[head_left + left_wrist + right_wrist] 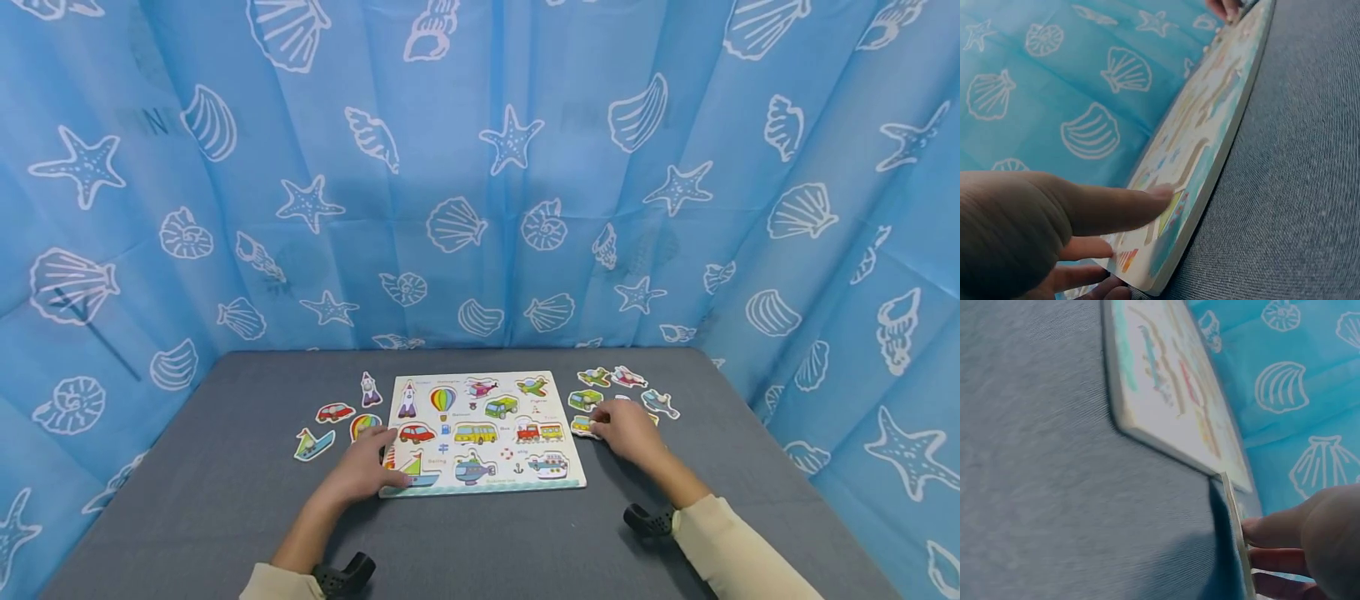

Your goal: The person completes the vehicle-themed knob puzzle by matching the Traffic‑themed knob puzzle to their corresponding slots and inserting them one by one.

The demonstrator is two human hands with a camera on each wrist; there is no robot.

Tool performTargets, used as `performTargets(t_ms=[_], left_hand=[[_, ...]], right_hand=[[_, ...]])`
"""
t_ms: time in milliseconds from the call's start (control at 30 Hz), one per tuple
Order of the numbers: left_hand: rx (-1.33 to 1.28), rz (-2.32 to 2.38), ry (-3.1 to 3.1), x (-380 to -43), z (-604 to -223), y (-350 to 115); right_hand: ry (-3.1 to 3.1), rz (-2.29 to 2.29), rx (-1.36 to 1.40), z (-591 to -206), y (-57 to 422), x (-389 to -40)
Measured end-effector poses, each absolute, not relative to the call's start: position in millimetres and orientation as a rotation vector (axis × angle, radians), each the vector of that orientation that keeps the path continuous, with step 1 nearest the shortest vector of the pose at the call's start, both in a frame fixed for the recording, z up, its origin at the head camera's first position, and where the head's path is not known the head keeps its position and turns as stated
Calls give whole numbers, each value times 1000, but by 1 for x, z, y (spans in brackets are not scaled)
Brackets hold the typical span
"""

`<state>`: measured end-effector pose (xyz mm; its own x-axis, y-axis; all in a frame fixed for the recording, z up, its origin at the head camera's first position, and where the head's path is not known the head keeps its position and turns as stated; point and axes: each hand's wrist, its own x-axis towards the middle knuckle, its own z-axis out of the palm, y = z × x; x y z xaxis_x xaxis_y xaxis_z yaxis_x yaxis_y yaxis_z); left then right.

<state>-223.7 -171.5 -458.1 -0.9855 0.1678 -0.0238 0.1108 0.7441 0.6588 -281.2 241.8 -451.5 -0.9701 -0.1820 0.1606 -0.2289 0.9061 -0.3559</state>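
A white puzzle board (pixel 487 488) with vehicle pictures in its recesses lies on the grey cloth. My left hand (pixel 363 467) holds its near left corner; the thumb (pixel 1129 209) lies over the sailboat recess and the other fingers are by the left edge. Just right of the board, my right hand (pixel 628 429) grips a thin puzzle piece (pixel 583 426) showing part of a yellow vehicle. The right wrist view has this piece (pixel 1235 528) edge-on, with fingertips against its face and its end close to the board's side. The hand hides much of its picture.
Left of the board lie a rocket piece (pixel 370 390), a red car piece (pixel 335 412), a balloon piece (pixel 363 425) and a sailboat piece (pixel 313 445). Right of it are several more, including a green truck (pixel 585 400) and a submarine (pixel 660 404). A blue curtain (pixel 480 275) hangs behind.
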Motion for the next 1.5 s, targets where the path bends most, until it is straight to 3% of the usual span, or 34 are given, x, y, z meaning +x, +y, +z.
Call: performTargets(t_ms=[400,1500], left_hand=[[250,980,2890,-224,-462,-172],[272,959,2855,-223,-460,-174]], right_hand=[[-2905,564,427,-431,221,-288],[-2652,816,552,-467,131,-292]])
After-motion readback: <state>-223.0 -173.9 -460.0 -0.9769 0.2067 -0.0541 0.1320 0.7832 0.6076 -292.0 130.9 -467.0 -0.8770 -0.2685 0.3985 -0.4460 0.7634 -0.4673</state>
